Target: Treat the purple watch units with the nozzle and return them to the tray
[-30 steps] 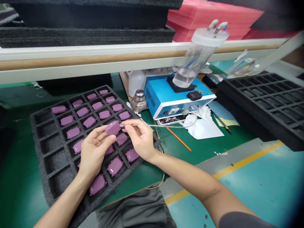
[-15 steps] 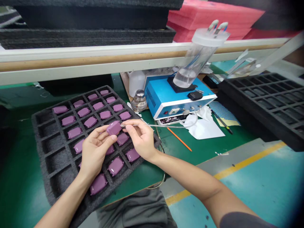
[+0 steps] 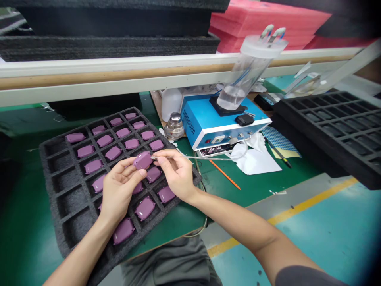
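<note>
Presently held, left hand (image 3: 119,190): purple shell (image 3: 143,160), pinched between thumb and fingers, raised above the foam tray (image 3: 49,186).
Right hand (image 3: 177,172): narrow grip, thumb and fingers closed on the clear tube (image 3: 208,158) near its thin tip.
Tube tip: at the shell's edge facing the right hand; exact contact cannot be told.
Foam tray: beneath and around the left hand; further purple pieces (image 3: 144,208) lie in its compartments, with unfilled compartments left of that hand.
Blue unit (image 3: 202,113): beyond the right hand; carries the clear cylinder (image 3: 247,75), which contains liquid.
Glass jar (image 3: 174,129): directly beyond the right hand, metal cap fitted.
Orange stick (image 3: 224,174): on the bench, right of the right hand.
Jar label: dark characters, apparently 酒精, slightly soft.
Shell marking: small pale print, too small to read; no brand legible.
Change: grip, shell and tube match the preceding frame; relative to the first, the view is offset slightly.
Hidden: left fingertips partly behind the shell; pieces under the left hand partly covered; tray's near corner covered by the left forearm.
</note>
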`<state>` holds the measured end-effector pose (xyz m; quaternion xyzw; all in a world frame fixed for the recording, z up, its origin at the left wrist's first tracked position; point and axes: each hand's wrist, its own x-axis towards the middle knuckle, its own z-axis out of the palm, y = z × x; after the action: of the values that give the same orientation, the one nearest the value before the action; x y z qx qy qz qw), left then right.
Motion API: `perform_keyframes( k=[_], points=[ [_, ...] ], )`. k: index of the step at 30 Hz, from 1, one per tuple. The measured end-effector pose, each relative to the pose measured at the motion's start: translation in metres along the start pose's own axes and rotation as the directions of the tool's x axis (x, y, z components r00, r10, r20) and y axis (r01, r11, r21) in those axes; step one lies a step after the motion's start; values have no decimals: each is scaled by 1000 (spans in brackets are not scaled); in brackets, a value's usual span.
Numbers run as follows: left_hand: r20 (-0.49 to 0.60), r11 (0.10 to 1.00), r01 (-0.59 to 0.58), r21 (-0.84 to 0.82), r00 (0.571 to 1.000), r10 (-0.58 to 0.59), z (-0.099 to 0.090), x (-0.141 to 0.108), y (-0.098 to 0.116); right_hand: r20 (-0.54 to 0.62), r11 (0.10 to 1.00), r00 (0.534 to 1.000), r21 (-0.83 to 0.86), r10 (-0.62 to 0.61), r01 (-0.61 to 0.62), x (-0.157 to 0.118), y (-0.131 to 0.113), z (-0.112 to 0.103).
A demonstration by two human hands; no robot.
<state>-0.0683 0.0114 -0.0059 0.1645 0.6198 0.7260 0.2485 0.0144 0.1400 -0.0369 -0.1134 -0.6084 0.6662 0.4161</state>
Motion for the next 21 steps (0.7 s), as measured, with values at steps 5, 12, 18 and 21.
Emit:
perform_keyframes(
  k=[5, 12, 18, 21],
  points=[
    [2, 1000, -1, 7, 1000, 1, -1, -1, 0, 2, 1000, 1000, -9, 3, -3, 0, 0, 0],
    [5, 1000, 1, 17, 1000, -1, 0, 0, 0, 1, 1000, 1000, -6, 1, -1, 0, 0, 0],
    [13, 1000, -4, 16, 1000, 3, -1, 0, -1, 4, 1000, 1000, -11, 7, -7, -1, -1, 0],
    [12, 1000, -2, 19, 1000, 2, -1, -1, -1, -2, 1000, 1000, -4, -2, 2, -1, -1, 0]
  ],
)
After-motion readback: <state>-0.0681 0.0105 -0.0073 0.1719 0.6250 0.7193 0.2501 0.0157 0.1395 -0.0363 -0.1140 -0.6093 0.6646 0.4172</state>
